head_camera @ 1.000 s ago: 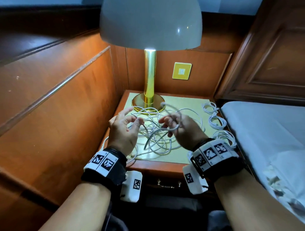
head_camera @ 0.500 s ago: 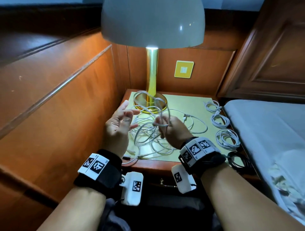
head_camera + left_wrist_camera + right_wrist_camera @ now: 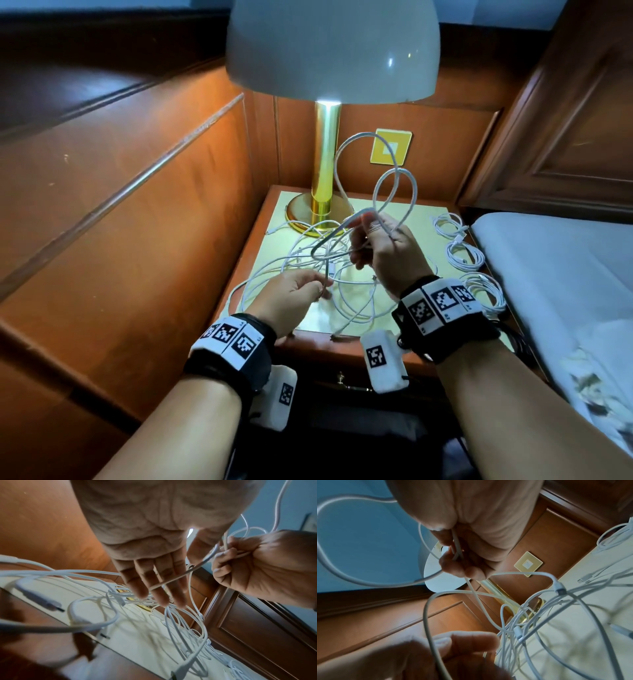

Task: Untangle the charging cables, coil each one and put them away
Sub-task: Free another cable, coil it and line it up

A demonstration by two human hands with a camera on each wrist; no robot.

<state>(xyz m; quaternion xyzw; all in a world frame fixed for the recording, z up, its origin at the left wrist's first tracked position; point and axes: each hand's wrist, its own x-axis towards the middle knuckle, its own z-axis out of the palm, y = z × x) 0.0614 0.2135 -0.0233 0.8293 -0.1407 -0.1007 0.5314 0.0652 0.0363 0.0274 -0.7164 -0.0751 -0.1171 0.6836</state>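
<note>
A tangle of white charging cables (image 3: 322, 255) lies spread over the pale nightstand top (image 3: 428, 226). My right hand (image 3: 383, 246) is raised above it and grips two loops of one white cable (image 3: 359, 134), which stand up in front of the lamp; the right wrist view shows the strands bunched in the curled fingers (image 3: 462, 566). My left hand (image 3: 294, 294) is lower, over the front of the tangle. The same cable (image 3: 171, 580) runs across its nearly straight fingers, with the thumb pressing it by the index finger. Loose plugs (image 3: 51, 605) lie on the top.
Three coiled white cables (image 3: 464, 255) lie along the nightstand's right edge, with a black cable (image 3: 513, 335) at the front right corner. The brass lamp (image 3: 327, 164) stands at the back. A wooden wall runs on the left, the bed (image 3: 548, 260) is on the right, and a drawer handle (image 3: 342, 380) sits below.
My right hand has lifted its cable loops higher, up in front of the lamp stem. My left hand, open with spread fingers before, has dropped toward the tangle and taken the cable.
</note>
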